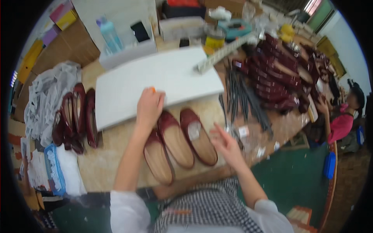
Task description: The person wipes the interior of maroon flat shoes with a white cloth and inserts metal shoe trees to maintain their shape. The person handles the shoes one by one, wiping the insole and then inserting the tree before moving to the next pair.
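Three dark red flat shoes with beige insoles stand in a row before me: the left shoe (160,165), the middle shoe (176,145) and the right shoe (204,145). A crumpled pale wad (194,131) sits inside the right one. My left hand (149,106) is closed above the near edge of a white board (132,85), just beyond the shoes. A small orange thing (152,89) shows at its fingers; most of it is hidden. My right hand (227,147) hovers beside the right shoe, fingers apart, holding nothing I can see.
More dark red shoes (79,110) stand at the left by grey plastic bags (50,101). A large pile of dark red shoes (272,73) and dark strips (243,97) lie right. A blue bottle (110,35) stands behind the board. Another person (342,120) sits far right.
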`<state>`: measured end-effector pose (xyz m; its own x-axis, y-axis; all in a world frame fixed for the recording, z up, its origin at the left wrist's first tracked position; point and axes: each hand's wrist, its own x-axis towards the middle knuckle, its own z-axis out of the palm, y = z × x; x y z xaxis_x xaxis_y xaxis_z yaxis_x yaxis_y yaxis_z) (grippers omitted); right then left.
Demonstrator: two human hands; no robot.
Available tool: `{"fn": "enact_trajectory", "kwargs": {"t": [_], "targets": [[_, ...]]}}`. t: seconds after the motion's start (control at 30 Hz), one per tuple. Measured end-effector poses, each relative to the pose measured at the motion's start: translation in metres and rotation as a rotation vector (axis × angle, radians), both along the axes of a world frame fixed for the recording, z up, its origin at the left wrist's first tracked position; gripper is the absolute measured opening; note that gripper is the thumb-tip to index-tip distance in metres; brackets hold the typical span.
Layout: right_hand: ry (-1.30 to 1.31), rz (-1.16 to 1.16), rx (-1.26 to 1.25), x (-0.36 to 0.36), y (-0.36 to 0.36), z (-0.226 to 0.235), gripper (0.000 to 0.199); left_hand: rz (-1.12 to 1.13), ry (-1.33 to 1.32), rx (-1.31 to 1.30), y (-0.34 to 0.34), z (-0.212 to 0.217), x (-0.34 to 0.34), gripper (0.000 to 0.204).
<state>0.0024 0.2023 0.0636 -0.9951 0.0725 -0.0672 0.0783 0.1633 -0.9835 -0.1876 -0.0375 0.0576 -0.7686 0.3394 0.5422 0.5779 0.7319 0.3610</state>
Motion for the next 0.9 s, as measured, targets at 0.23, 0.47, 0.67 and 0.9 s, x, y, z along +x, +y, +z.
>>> {"fn": "enact_trajectory", "kwargs": {"t": [0.23, 0.47, 0.67, 0.9], "targets": [[-0.068, 0.146, -0.241, -0.006, -0.027, 0.009, 0.056, 0.394, -0.118, -0.314, -0.043, -0.016, -0.041, 0.056], [-0.084, 0.153, -0.264, -0.014, -0.028, 0.006, 0.057, 0.229, -0.05, 0.018, -0.027, 0.012, -0.016, 0.011], [-0.342, -0.097, -0.938, -0.02, -0.031, 0.007, 0.056, -0.874, -0.335, 0.232, 0.032, 0.079, 0.164, 0.005], [-0.607, 0.31, -0.666, -0.007, -0.057, 0.037, 0.048, -0.393, -0.118, 0.511, 0.011, 0.044, 0.164, 0.015]]}}
